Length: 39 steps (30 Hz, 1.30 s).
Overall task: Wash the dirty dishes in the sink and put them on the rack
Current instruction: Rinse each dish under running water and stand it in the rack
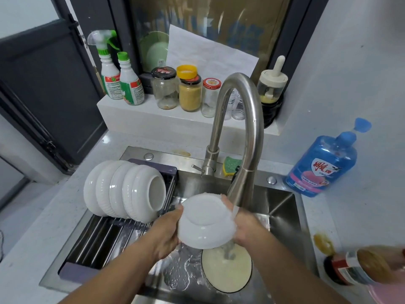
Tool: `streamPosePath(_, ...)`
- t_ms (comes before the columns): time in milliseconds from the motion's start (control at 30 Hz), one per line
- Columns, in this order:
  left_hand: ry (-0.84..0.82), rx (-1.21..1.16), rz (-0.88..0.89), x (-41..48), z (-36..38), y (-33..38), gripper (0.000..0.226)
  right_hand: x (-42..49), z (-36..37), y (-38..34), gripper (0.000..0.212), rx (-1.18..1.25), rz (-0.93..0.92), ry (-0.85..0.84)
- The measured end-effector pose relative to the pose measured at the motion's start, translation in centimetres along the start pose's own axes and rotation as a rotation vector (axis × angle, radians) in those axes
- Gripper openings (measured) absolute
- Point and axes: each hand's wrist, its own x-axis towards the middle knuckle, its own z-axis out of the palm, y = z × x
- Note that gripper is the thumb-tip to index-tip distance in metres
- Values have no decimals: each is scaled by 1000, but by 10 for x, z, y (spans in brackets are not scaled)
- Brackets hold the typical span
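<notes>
So the rack (105, 235) is sitting across the left part of the sink (282, 207), with a row of bowls (122, 189) leaning on their sides on it. The faucet (252, 119) is standing behind the basin and arching forward over it, and a sponge (231, 164) is lying just right of its base. Under the spout, the left hand (166, 233) and right hand (247, 227) are holding a bowl (206, 222) between them, above a dish (225, 270) lying in the basin. A soap bottle (324, 163) is standing on the counter to the right, while jars (188, 91) and spray bottles (109, 69) are lining the ledge (122, 110) behind.
</notes>
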Motion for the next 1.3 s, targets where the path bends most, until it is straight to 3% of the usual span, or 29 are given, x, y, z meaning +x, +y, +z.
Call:
streamPosePath(100, 294, 752, 226, 12, 16, -23, 66, -9, 14, 12, 56, 10, -125, 149)
streamPosePath(133, 360, 892, 323, 11, 26, -32, 73, -21, 19, 14, 57, -31, -169, 176)
streamPosePath(233, 263, 1042, 545, -3, 63, -46, 69, -33, 19, 23, 22, 51, -214, 260)
streamPosePath(300, 130, 1073, 552, -2, 74, -49, 67, -29, 11, 28, 16, 61, -245, 276)
streamPosePath(367, 29, 1128, 580, 11, 73, -53, 83, -26, 2, 28, 11, 71, -313, 329)
streamPosePath(400, 12, 1161, 591, 18, 72, -53, 91, -29, 0, 26, 11, 67, -341, 346)
streamPosePath(467, 23, 1209, 536, 30, 72, -51, 86, -28, -5, 25, 13, 56, -366, 342)
streamPosePath(533, 72, 1132, 444, 39, 72, -53, 84, -30, -7, 27, 13, 72, -394, 360)
streamPosePath(633, 264, 827, 323, 48, 71, -50, 104, -30, -8, 31, 14, 142, -413, 368)
streamPosePath(733, 365, 528, 149, 55, 64, -51, 88, -34, -6, 32, 16, 197, -392, 362)
streamPosePath(800, 383, 293, 16, 49, 57, -52, 97, -32, -7, 33, 17, 217, -350, 333)
streamPosePath(867, 289, -10, -78, 41, 53, -52, 87, -31, -9, 34, 19, 239, -289, 318)
streamPosePath(933, 40, -364, -165, 32, 52, -50, 70, -28, -9, 36, 25, 283, -201, 325)
streamPosePath(1000, -153, -542, -217, 18, 51, -47, 60, -23, -10, 38, 34, 322, -113, 328)
streamPosePath(1133, -252, -531, -204, 7, 43, -42, 46, -17, -14, 32, 34, 221, -51, 328)
streamPosePath(1300, -307, -321, -133, 7, 27, -41, 55, 1, -13, 17, 32, -178, -106, 250)
